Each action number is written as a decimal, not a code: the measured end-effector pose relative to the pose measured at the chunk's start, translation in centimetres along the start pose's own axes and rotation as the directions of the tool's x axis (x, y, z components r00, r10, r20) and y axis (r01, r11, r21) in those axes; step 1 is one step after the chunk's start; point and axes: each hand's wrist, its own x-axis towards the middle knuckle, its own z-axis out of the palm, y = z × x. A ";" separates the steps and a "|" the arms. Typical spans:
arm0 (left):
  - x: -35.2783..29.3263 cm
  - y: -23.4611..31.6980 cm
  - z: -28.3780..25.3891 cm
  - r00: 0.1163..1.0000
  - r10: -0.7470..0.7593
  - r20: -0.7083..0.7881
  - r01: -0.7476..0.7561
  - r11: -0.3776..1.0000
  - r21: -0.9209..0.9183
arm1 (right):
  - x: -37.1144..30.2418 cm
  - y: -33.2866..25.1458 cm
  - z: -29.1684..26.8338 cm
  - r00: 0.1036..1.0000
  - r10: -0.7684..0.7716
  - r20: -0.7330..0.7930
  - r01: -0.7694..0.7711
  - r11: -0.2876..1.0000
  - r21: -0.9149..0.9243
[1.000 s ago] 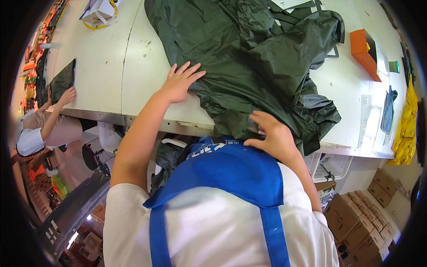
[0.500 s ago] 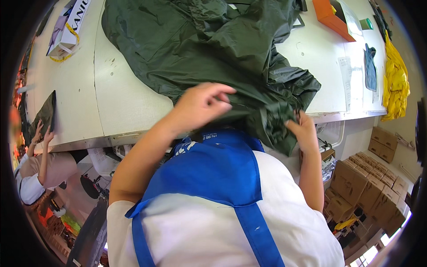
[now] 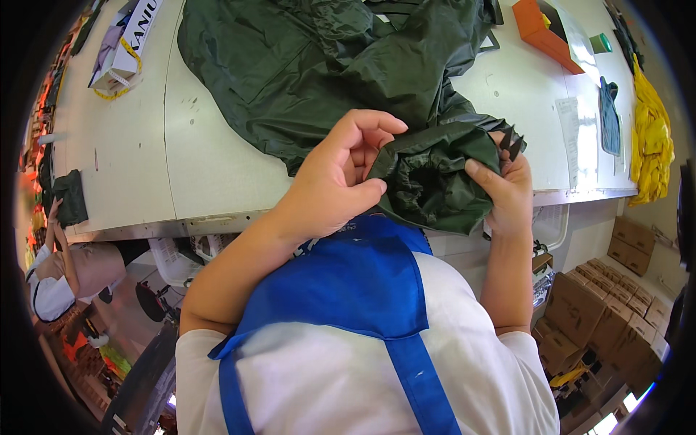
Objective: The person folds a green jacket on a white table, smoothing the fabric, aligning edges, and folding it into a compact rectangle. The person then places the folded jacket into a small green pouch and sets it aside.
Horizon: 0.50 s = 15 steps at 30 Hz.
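White table: dark green garment across middle; white box far left; orange box far right; bluish cloth, paper sheet right.

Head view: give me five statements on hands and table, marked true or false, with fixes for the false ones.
1. The right hand grips the dark green fabric. True.
2. The left hand lies flat on the table. False: the left hand is curled at the edge of the fabric's gathered opening.
3. An orange box sits on the white table. True.
4. The yellow cloth lies mid-table. False: the yellow cloth hangs at the table's right end.
5. The apron is blue. True.
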 end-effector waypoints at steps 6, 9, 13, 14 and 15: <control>-0.5 0.6 -0.1 0.998 -0.018 -0.052 0.006 0.975 -0.221 | 0.6 -0.9 0.1 1.000 -0.007 -0.031 0.010 0.997 0.074; -0.5 0.6 -0.7 0.993 -0.104 -0.048 0.080 0.929 -0.361 | 0.5 -1.5 0.6 0.999 0.032 -0.015 -0.029 0.984 0.178; -0.6 0.5 -1.6 0.990 -0.138 0.004 0.126 0.887 -0.444 | 1.2 -1.8 1.2 0.997 0.079 0.010 -0.079 0.973 0.216; -0.6 0.4 -1.8 0.994 -0.105 -0.017 0.087 0.895 -0.437 | 1.6 -1.6 0.9 0.997 0.083 0.008 -0.082 0.975 0.204; -0.5 0.3 -2.2 0.997 -0.070 -0.039 0.047 0.902 -0.429 | 2.1 -1.5 0.5 0.996 0.086 0.007 -0.086 0.978 0.192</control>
